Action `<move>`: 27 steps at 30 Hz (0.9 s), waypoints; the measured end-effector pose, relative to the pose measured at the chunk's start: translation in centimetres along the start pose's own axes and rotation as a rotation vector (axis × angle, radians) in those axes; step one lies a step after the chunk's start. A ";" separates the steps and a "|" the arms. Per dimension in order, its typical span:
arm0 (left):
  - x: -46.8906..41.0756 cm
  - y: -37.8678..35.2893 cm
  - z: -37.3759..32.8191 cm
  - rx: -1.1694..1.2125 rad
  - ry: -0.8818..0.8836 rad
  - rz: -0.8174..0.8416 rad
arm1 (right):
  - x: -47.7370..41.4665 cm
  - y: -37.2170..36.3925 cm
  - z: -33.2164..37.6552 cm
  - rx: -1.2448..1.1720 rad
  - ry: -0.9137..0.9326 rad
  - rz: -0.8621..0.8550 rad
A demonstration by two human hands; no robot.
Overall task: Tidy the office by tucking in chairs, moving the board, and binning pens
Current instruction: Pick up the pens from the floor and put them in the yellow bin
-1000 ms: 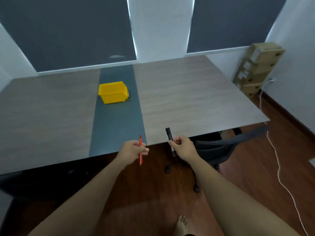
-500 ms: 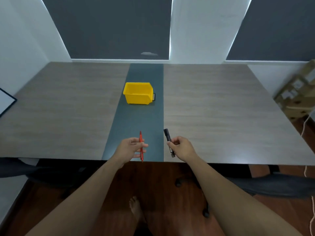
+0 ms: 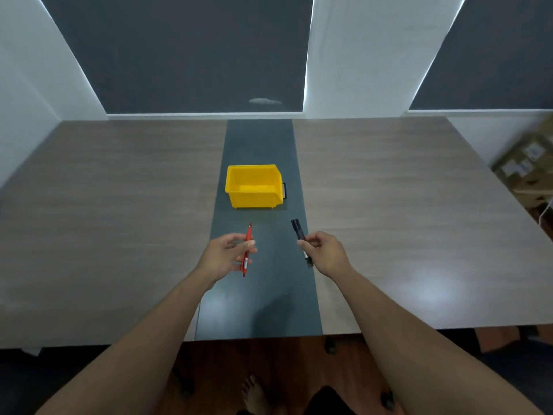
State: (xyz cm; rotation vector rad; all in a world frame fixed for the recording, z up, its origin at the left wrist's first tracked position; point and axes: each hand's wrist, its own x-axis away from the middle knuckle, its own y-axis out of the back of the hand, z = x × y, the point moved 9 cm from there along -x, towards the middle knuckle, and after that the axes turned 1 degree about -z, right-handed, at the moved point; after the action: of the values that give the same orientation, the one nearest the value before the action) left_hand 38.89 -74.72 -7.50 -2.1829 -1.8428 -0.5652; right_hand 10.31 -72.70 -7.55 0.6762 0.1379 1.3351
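A yellow bin (image 3: 253,186) stands open on the dark middle strip of the wide wooden table (image 3: 404,223). My left hand (image 3: 224,254) pinches a red pen (image 3: 247,248), held upright above the strip, a little short of the bin and to its left. My right hand (image 3: 324,253) grips a black pen (image 3: 298,232), its tip pointing toward the bin's right side. Both hands hover over the table, apart from the bin. Nothing shows inside the bin.
Stacked cardboard boxes (image 3: 528,172) lean against the right wall. A small black object (image 3: 284,190) sits against the bin's right side. Dark chair parts (image 3: 508,354) show under the table's front edge, and my bare foot (image 3: 254,395) is on the wooden floor.
I have stepped closer and turned to face the table's middle. Both hands, each still holding its pen, moved forward over the dark strip toward the bin.
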 end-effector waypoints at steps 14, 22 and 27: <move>-15.2 5.0 -0.4 0.065 0.143 -0.030 | -13.6 -3.6 4.3 0.089 0.057 -0.071; -27.6 5.8 -6.7 -0.207 0.038 -0.063 | -26.7 -6.0 5.4 0.118 0.069 -0.005; -35.5 4.3 -8.8 -0.536 -0.103 -0.018 | -33.9 -8.4 4.6 0.118 0.038 0.062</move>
State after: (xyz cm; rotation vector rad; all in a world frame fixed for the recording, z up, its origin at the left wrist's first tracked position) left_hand 37.07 -110.79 -14.59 -2.5618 -1.9316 -1.0746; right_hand 10.89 -106.43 -17.79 0.7601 0.2300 1.4077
